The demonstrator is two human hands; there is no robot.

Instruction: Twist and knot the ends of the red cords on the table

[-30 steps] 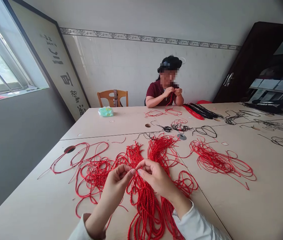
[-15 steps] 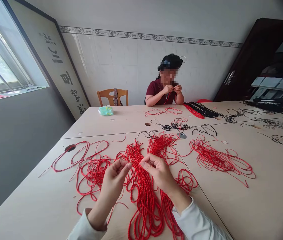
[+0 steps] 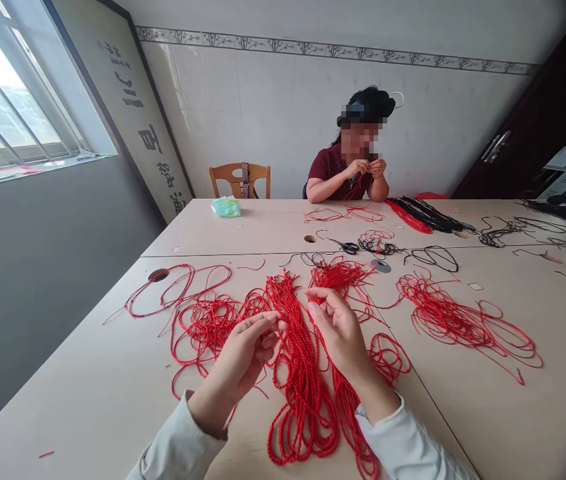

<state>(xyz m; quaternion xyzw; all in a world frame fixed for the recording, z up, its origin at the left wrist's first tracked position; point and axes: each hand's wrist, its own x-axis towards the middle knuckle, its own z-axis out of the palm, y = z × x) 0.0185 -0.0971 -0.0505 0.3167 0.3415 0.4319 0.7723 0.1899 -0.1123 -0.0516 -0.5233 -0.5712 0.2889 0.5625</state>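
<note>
My left hand is held above the table with thumb and index finger pinched together. What sits in the pinch, if anything, is too small to make out. Just to its right, my right hand has its thumb and index finger a little apart, with nothing visible between them. Behind and below both hands lies a long bundle of twisted red cords, looped at the near end. A second red cord bundle runs partly under my right hand. Left of my left hand is a loose red cord tangle.
Another loose red cord heap lies to the right. Farther back are scissors, black cords and a green packet. A person sits across the table, both hands raised with thin red cord.
My right thumb and index finger have parted from their pinch. My left hand stays pinched, its fingers turned more to the right. The view has shifted slightly left and down.
</note>
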